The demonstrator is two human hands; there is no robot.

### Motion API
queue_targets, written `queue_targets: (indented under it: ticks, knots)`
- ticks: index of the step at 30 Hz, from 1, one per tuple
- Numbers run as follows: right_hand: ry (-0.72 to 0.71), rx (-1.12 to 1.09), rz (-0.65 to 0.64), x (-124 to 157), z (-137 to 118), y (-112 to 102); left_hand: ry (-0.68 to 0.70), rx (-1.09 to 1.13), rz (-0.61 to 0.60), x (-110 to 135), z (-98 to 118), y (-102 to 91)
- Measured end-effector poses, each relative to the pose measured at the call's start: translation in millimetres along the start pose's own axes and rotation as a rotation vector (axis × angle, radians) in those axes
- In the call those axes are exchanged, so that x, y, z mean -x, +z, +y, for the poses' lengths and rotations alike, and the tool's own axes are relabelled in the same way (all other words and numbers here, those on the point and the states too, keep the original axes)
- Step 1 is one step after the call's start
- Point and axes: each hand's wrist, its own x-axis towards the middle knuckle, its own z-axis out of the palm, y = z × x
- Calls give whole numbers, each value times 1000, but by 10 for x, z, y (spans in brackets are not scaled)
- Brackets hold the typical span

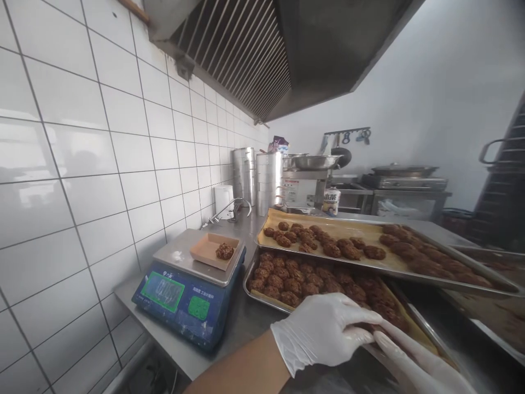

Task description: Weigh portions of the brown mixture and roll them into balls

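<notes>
Before you runs a steel bench [237, 327] — your blue scale [184, 309] sits at its near-left end. Just right of the scale lies the lower tray [266, 302], filled with brown lumps [274, 282]. Beyond the scale stand a white container [223, 200] and two shiny metal cylinders [269, 180] — side by side.

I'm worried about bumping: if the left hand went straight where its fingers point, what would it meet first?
Probably the gloved right hand, which lies just past the tips of the left hand; depth is unclear, so they may be touching.
</notes>
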Motion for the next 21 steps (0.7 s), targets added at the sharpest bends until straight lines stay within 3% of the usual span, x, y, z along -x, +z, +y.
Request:
queue_targets:
  ticks: [2,9,14,18,21]
  knots:
    - [-2,87,-29,1,-17,-14,-17,3,-4,3,5,-35]
    - [85,45,-96,79,-243,11,-69,-96,-20,3,43,14]
    - [109,79,-178,74,-245,-2,-104,-172,-31,6,38,41]
    - [8,45,-181,146,-223,-19,-41,-56,-50,29,129,-30]
    - [-2,-127,-277,253,-229,-8,-22,49,-71,53,213,-67]
